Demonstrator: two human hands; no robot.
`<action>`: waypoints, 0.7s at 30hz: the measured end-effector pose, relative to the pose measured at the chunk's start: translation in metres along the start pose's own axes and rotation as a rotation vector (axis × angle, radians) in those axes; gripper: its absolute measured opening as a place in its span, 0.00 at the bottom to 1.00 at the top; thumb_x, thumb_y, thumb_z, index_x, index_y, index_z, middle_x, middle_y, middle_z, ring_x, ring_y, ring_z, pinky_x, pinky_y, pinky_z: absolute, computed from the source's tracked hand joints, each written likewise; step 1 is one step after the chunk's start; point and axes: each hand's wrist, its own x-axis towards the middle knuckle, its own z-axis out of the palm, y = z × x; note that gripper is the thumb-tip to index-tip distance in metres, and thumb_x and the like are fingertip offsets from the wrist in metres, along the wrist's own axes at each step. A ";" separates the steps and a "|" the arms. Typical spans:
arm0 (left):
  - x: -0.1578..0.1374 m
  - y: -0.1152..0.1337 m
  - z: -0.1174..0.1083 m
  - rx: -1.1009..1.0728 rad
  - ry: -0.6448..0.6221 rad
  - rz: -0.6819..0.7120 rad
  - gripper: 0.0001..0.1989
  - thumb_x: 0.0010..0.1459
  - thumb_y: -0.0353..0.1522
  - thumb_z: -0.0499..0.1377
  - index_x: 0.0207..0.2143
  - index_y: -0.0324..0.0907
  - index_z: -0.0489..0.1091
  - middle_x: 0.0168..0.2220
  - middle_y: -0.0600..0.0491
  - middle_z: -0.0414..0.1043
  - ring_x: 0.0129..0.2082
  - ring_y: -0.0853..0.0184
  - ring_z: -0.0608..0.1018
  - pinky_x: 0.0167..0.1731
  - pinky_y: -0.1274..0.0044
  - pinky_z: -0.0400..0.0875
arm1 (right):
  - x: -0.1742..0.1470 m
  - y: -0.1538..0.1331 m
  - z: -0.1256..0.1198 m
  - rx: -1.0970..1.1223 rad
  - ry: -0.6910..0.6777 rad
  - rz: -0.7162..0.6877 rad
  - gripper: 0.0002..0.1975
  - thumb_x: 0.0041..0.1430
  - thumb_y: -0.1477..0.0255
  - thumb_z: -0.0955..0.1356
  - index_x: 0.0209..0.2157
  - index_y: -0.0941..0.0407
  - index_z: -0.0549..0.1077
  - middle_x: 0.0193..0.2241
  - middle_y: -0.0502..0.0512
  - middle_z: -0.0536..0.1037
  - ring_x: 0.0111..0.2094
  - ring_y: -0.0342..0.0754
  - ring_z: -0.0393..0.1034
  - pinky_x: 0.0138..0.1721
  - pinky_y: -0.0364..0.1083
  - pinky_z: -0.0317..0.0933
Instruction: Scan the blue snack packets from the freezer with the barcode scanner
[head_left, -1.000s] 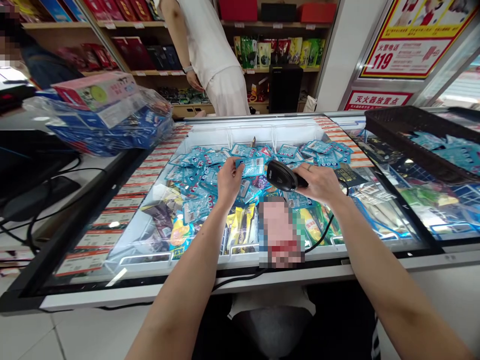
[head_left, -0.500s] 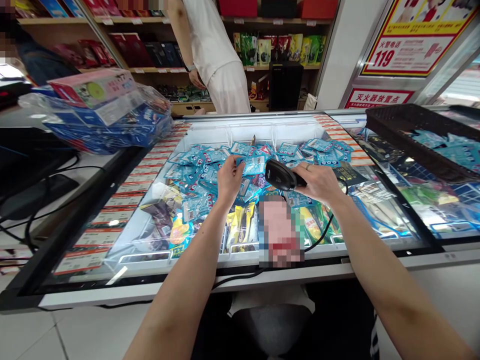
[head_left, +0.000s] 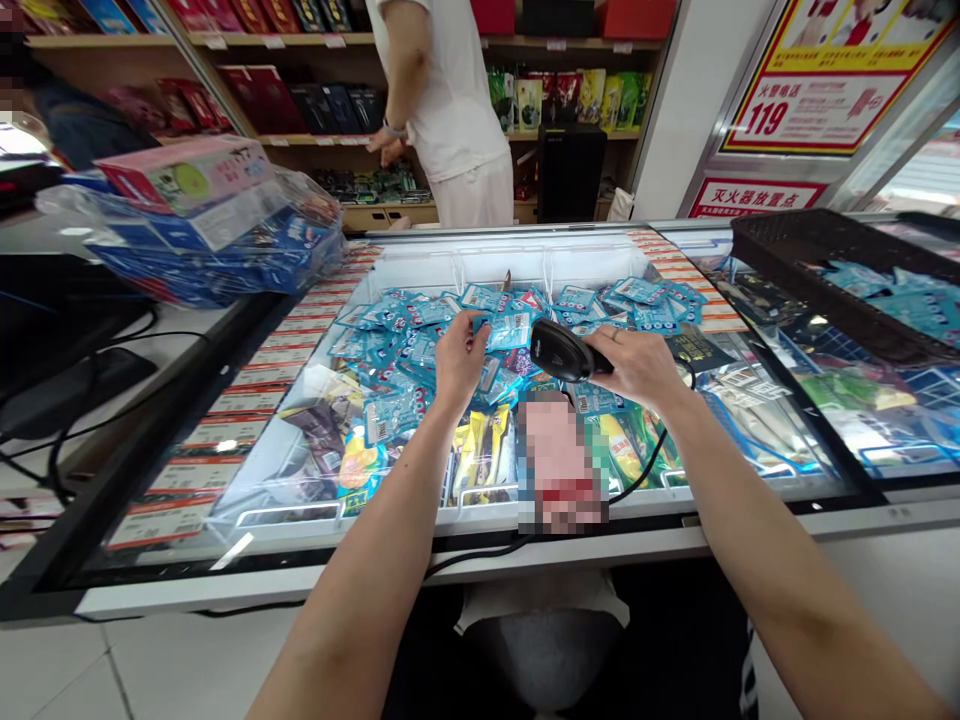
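Observation:
My left hand (head_left: 460,358) pinches the left end of a small blue packet (head_left: 510,331), its white printed label and barcode facing up. My right hand (head_left: 634,365) is wrapped round the handle of a black barcode scanner (head_left: 561,350), whose head points left at the packet from close by. Many more blue packets (head_left: 409,350) lie heaped on the glass top of a freezer chest around both hands. A blurred-out pinkish rectangle (head_left: 559,450) lies in front of the scanner; I cannot make out what it is.
Through the freezer glass (head_left: 300,490) show wrapped ices (head_left: 480,450). A dark basket (head_left: 840,280) with blue packets stands at the right. Plastic-wrapped boxes (head_left: 225,230) are at the left. The scanner's cable (head_left: 645,468) runs along the front edge. A person in white (head_left: 457,110) stands behind the chest.
The person in white behind the chest has shifted right, with an arm now held out toward the shelf. My hands, the packet and the scanner stay almost where they were.

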 end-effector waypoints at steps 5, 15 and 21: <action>0.000 0.000 0.000 0.007 0.000 0.009 0.12 0.58 0.37 0.55 0.43 0.43 0.68 0.25 0.57 0.65 0.24 0.72 0.67 0.26 0.80 0.58 | 0.000 0.000 0.000 -0.006 0.006 0.000 0.15 0.59 0.64 0.65 0.46 0.56 0.70 0.38 0.55 0.76 0.32 0.48 0.68 0.29 0.45 0.48; -0.001 0.005 -0.002 0.026 -0.006 -0.004 0.12 0.58 0.37 0.54 0.42 0.43 0.68 0.26 0.56 0.66 0.24 0.72 0.66 0.26 0.79 0.59 | 0.000 0.000 -0.002 -0.001 -0.018 0.003 0.15 0.59 0.64 0.65 0.46 0.56 0.70 0.38 0.56 0.76 0.33 0.49 0.68 0.29 0.45 0.49; -0.001 0.004 -0.001 0.001 -0.006 0.001 0.12 0.58 0.37 0.55 0.43 0.43 0.68 0.27 0.56 0.67 0.25 0.72 0.68 0.28 0.79 0.61 | -0.001 0.001 -0.002 -0.006 0.012 0.003 0.15 0.60 0.64 0.65 0.45 0.55 0.70 0.38 0.55 0.76 0.33 0.48 0.69 0.29 0.45 0.49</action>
